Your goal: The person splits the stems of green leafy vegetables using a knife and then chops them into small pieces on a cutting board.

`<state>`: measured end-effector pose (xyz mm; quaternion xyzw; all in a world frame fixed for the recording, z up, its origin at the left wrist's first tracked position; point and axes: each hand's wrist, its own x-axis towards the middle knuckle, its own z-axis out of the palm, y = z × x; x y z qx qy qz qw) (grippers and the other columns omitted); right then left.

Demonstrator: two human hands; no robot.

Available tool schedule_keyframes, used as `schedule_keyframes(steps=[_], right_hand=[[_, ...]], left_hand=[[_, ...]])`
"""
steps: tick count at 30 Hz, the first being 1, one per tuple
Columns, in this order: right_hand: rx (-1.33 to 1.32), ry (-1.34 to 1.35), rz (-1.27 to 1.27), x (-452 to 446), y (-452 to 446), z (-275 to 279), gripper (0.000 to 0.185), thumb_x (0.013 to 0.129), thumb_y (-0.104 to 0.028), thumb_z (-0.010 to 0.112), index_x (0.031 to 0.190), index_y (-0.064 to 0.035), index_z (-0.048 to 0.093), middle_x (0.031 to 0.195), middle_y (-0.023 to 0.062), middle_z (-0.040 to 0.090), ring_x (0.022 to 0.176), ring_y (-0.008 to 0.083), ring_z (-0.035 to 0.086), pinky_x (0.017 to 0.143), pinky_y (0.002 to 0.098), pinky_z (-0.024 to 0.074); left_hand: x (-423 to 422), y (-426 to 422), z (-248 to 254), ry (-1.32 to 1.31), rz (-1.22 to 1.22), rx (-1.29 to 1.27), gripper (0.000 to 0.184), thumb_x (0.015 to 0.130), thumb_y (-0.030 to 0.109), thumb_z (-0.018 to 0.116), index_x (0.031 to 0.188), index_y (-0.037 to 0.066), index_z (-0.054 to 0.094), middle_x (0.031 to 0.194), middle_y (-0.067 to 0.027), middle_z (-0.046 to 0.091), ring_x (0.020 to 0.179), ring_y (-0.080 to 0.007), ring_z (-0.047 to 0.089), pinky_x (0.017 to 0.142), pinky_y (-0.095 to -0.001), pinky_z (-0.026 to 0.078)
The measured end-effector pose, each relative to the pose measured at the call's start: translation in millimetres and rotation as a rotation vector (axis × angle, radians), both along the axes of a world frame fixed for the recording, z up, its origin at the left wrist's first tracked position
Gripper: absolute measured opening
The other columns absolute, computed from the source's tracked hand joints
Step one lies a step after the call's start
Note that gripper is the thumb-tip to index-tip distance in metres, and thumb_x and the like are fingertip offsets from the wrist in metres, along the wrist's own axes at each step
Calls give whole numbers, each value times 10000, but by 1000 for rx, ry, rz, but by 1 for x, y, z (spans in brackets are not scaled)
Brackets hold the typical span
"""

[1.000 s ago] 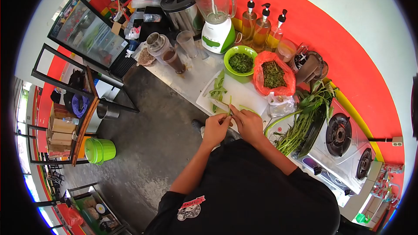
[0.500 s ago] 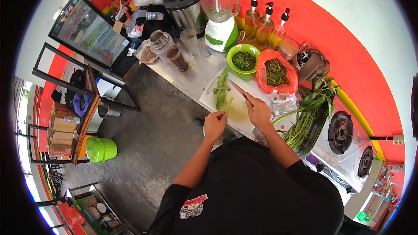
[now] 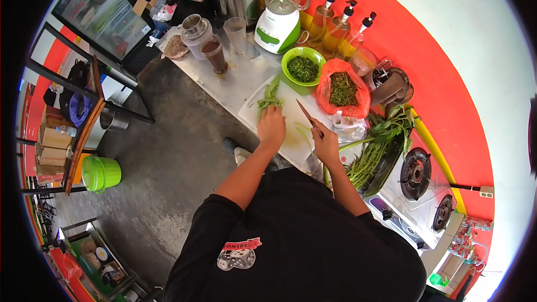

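Note:
In my right hand (image 3: 325, 143) is a knife (image 3: 304, 112), its blade angled up and left over the white cutting board (image 3: 250, 113). My left hand (image 3: 272, 127) is at the board's left part, fingers closed on the lower end of some cut leafy greens (image 3: 271, 96). Thin pale stem pieces (image 3: 304, 130) lie on the board between my hands. A bundle of long-stemmed leafy greens (image 3: 372, 159) rests right of my right hand. Beyond the board are a green bowl (image 3: 287, 65) of chopped greens and a red plastic bag (image 3: 324, 90) holding more chopped greens.
A blender (image 3: 278, 29) and several pump bottles (image 3: 337, 32) stand along the red wall. Left on the counter are a glass of brown drink (image 3: 214, 56) and a clear glass (image 3: 236, 36). A gas stove (image 3: 428, 204) is at the right. A green bucket (image 3: 100, 173) stands on the floor.
My left hand has moved from the stem near the board's front edge up to the cut leaves. The knife stays in my right hand. The whole view has shifted slightly.

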<state>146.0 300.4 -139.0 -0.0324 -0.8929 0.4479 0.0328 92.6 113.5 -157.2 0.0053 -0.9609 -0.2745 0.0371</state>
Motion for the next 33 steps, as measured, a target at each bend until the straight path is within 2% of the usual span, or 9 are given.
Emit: schedule_keyframes(steps=[4, 7, 17, 20, 22, 23, 25, 29, 33], right_hand=[[-67, -60, -36, 2, 9, 2, 352, 963, -142, 646, 1312, -95, 668, 977, 188, 743, 784, 300, 720, 752, 381, 548], [-65, -31, -43, 6, 13, 8, 359, 961, -123, 649, 1318, -84, 664, 923, 171, 737, 696, 228, 662, 708, 349, 530], [-114, -71, -40, 15, 9, 21, 348, 973, -113, 635, 1316, -61, 659, 880, 164, 714, 668, 180, 610, 670, 337, 509], [-131, -39, 6, 9, -1, 45, 377, 980, -103, 622, 1352, -45, 624, 838, 149, 697, 669, 184, 610, 677, 339, 508], [-170, -49, 88, 10, -7, 64, 408, 990, -104, 611, 1391, -36, 582, 849, 145, 684, 702, 184, 617, 706, 333, 509], [-181, -46, 97, 10, -11, 73, 408, 990, -104, 611, 1391, -36, 582, 849, 145, 684, 702, 184, 617, 706, 333, 509], [-227, -39, 219, 9, -21, 91, 437, 998, -111, 605, 1424, -33, 547, 889, 152, 678, 753, 191, 627, 745, 332, 512], [-225, 204, 395, 8, -49, 115, 406, 998, -101, 604, 1400, -42, 583, 977, 170, 702, 804, 267, 661, 787, 343, 528], [-185, 189, 531, 8, -62, 126, 396, 980, -98, 625, 1375, -79, 627, 858, 143, 666, 711, 261, 628, 683, 350, 505]], left_hand=[[-1, 24, -19, 145, -295, 95, 169, 830, 91, 701, 999, 104, 715, 1057, -60, 661, 1053, -287, 623, 852, -411, 559], [1, 34, -22, 87, -307, 66, 184, 824, 61, 667, 991, 117, 723, 1042, -43, 658, 1040, -281, 620, 862, -412, 554], [16, 4, -35, 106, -545, 22, 163, 808, 33, 664, 947, 96, 721, 993, -57, 657, 1051, -292, 597, 890, -441, 522], [24, -14, -6, 159, -366, 194, 140, 858, 32, 684, 983, 77, 728, 973, -50, 682, 991, -243, 632, 847, -378, 526], [31, -32, 14, -274, 19, 831, 151, 947, 62, 673, 1087, 22, 715, 966, -48, 706, 912, -159, 644, 815, -303, 512], [33, -41, 24, -267, 27, 821, 151, 947, 62, 673, 1087, 22, 715, 966, -48, 706, 912, -159, 644, 815, -303, 512], [37, -59, 48, -336, 117, 1243, 232, 1004, 89, 638, 1192, -41, 671, 979, -52, 710, 860, -100, 623, 801, -255, 495], [46, -83, 84, -274, 99, 1445, 306, 1018, 90, 618, 1294, -42, 631, 992, -28, 691, 883, -84, 603, 816, -241, 500], [57, -93, 109, -258, 58, 1603, 259, 1018, 97, 615, 1247, -22, 642, 1033, -31, 685, 928, -94, 621, 850, -246, 510]])
